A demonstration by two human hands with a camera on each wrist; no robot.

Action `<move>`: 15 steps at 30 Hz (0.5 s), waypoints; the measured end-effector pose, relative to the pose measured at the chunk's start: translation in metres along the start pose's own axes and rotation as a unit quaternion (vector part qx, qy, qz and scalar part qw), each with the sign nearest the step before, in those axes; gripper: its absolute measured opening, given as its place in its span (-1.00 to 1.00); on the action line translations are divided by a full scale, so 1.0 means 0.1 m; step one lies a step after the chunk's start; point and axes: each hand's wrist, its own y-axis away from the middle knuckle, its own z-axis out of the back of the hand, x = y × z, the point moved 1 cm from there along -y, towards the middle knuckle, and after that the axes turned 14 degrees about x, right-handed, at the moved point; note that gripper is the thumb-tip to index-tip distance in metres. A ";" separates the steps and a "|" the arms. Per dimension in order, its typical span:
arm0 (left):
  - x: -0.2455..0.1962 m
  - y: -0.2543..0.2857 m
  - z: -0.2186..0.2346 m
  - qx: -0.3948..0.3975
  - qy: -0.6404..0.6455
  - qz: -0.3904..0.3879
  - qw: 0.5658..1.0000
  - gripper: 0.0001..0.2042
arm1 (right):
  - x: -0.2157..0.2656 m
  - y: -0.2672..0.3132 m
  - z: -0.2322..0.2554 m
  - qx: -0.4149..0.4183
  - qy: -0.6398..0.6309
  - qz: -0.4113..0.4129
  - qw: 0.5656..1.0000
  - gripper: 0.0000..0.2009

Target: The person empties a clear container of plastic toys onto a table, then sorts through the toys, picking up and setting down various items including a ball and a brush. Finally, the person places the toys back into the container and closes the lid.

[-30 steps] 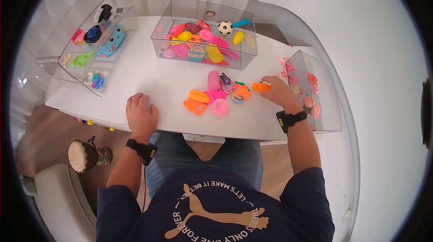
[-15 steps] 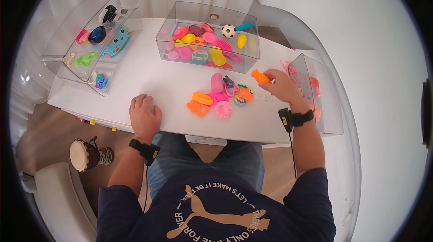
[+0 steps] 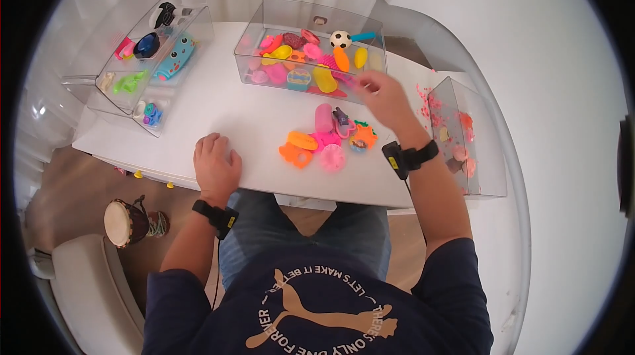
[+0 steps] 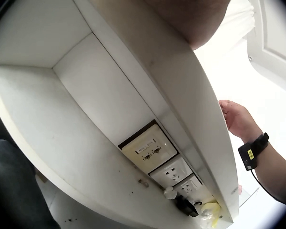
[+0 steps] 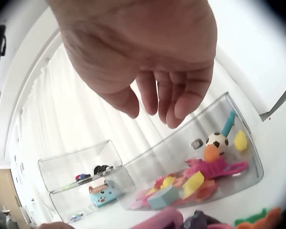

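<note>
Right hand [image 3: 387, 100] is hanging over the front right edge of the clear bin [image 3: 291, 20], fingers loosely bent and empty — the right wrist cam shows gaps between the thumb and fingers. The smooth orange toy [image 3: 340, 59] is inside that bin, right by the soccer ball [image 3: 340, 39] and close to a yellow lemon-like toy [image 3: 360, 58]. Left hand [image 3: 217, 163] is just lying relaxed on the white table [image 3: 258, 117], palm down. Between the hands there's a toy pile — pink cylinder [image 3: 323, 117], orange flower-shaped piece [image 3: 296, 155], pink scalloped disc [image 3: 332, 157], all bunched up together
</note>
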 end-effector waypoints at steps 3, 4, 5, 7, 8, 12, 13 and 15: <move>-0.01 0.00 -0.01 0.003 -0.003 -0.002 1.000 -0.71 | 0.04 0.07 -0.32 0.063 0.030 0.063 0.996 -0.57; -0.01 0.00 -0.01 0.002 -0.003 -0.002 1.000 -0.71 | 0.03 0.06 -0.40 0.075 0.051 0.077 0.993 -0.55; -0.01 -0.01 -0.01 0.002 0.001 0.000 1.000 -0.71 | 0.03 0.05 -0.48 0.088 0.073 0.092 0.989 -0.52; -0.02 0.00 0.01 0.002 0.009 0.008 1.000 -0.71 | 0.04 0.02 -0.55 0.107 0.112 0.107 0.982 -0.47; -0.02 0.00 0.01 0.003 0.007 0.010 1.000 -0.71 | 0.05 0.01 -0.56 0.112 0.128 0.104 0.980 -0.44; -0.02 -0.01 0.02 0.004 0.000 0.002 1.000 -0.71 | 0.02 0.04 -0.48 0.133 0.111 0.090 0.981 -0.44; -0.02 -0.01 0.02 0.005 -0.002 -0.002 1.000 -0.71 | -0.03 0.05 -0.45 0.141 0.103 0.079 0.982 -0.45; -0.02 -0.01 0.01 0.008 -0.009 0.000 1.000 -0.70 | -0.14 0.11 -0.38 0.155 0.087 0.052 0.983 -0.46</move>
